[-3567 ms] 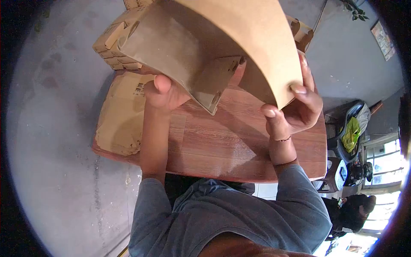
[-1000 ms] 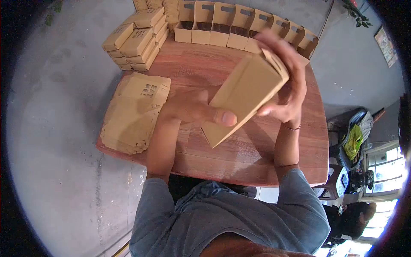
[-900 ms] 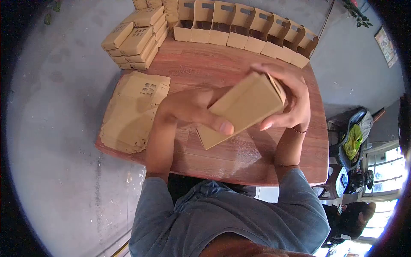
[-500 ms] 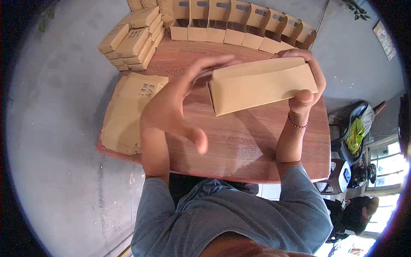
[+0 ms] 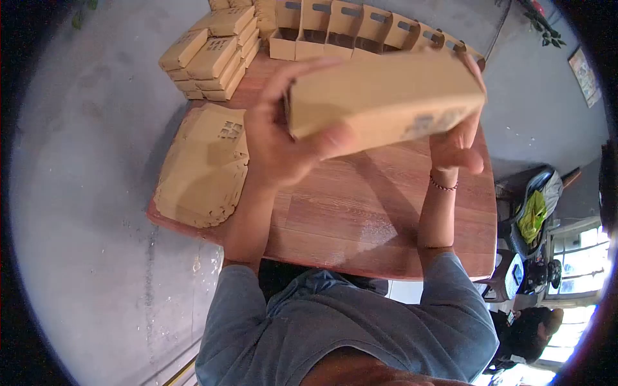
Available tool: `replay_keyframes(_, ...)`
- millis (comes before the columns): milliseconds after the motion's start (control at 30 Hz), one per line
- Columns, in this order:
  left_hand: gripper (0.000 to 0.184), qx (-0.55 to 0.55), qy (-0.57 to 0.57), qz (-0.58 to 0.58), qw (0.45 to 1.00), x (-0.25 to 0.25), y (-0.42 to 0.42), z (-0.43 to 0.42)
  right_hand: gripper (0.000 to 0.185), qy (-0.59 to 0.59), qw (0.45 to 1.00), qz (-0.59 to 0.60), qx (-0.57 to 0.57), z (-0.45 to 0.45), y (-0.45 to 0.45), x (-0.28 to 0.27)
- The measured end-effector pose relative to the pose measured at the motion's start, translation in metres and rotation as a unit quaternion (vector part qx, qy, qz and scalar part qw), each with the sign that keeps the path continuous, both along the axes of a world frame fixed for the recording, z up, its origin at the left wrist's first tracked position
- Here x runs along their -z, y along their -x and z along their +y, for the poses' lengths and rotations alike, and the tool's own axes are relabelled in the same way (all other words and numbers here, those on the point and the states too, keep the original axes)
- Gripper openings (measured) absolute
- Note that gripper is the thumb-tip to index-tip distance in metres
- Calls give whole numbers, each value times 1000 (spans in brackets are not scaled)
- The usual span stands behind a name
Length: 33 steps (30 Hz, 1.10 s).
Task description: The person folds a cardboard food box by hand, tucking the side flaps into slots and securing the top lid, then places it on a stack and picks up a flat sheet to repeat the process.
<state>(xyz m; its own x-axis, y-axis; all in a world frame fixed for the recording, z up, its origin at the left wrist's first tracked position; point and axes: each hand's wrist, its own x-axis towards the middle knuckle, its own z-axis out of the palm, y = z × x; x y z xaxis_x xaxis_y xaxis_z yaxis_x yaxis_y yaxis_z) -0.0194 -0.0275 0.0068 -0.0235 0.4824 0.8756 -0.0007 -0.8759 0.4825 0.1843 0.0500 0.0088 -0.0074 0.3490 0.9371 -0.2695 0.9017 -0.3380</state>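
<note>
A closed brown cardboard box (image 5: 386,96) is held above the table, tilted and slightly blurred, with dark print on its lower face. My left hand (image 5: 277,138) is closed on the box's left end, its thumb across the front face. At the right end, my right hand (image 5: 456,143) has its fingers round the far side of the box, partly hidden, while its thumb points away from the cardboard. Below and left of the box, flat cardboard blanks (image 5: 199,170) with dark print lie in a stack on the wooden table (image 5: 347,219).
Folded cardboard boxes are piled in a stack (image 5: 215,61) at the table's back left. A row of open cardboard carriers (image 5: 341,38) with handle slots lines the back edge. To the right are a chair holding a yellow bag (image 5: 533,209) and a person in dark clothing (image 5: 524,334).
My left hand has moved from open beside the box to gripping its left end. The box has turned, bringing a printed face into view, and my right thumb has come off it.
</note>
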Motion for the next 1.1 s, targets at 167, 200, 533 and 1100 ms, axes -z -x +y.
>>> replay_keyframes(167,48,1,150,-208,967,0,1,19,89,170,966,-182,71,23,-4,26)
replay_keyframes(200,43,-18,172,-188,967,-1,-1,19,72,205,973,-108,-9,17,8,35)
replay_keyframes(533,64,-390,70,127,909,-12,36,1,46,458,876,-34,-148,61,67,70)
replay_keyframes(1100,64,-46,69,436,896,-10,20,-85,64,475,800,-334,-149,184,350,19)
